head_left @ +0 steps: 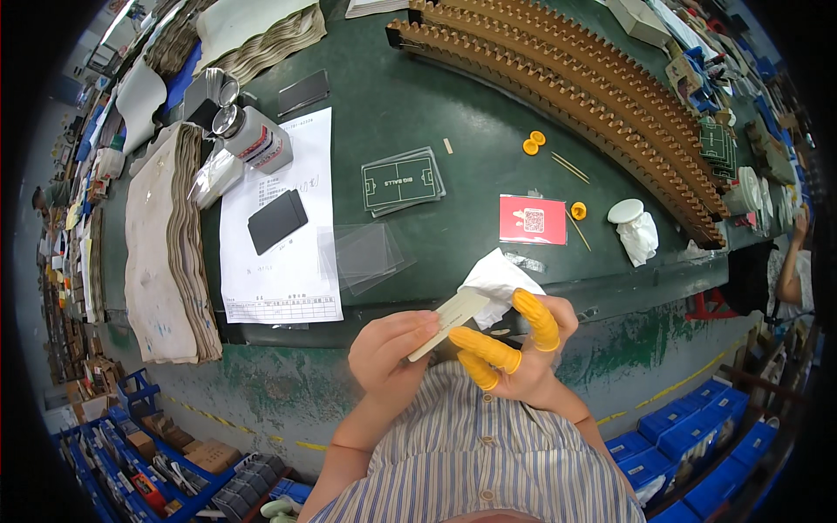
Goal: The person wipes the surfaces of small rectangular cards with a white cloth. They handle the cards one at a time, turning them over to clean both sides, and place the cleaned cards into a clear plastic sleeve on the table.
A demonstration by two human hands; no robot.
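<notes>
My left hand [393, 353] grips a thin pale rectangular plate [451, 324] by its lower end, tilted up to the right, with small marks on its face. Yellow finger cots cover several fingers of my right hand [526, 355]. Those fingers are spread, and one tip comes close to the plate's lower edge; whether it touches, I cannot tell. A crumpled white cloth [494, 281] lies at the bench's front edge, behind the plate and right fingers. Beyond my hands sits a stack of green cards [401, 181] with white pitch lines, near clear plastic sheets [366, 254].
Left on the bench are printed paper [279, 301], black cards [278, 222], a bottle [261, 144] and stacked worn sheets [161, 253]. To the right are a red card [532, 219], yellow finger cots [534, 142], sticks [571, 167], a cloth-wrapped pad [636, 234] and long slotted racks [575, 91].
</notes>
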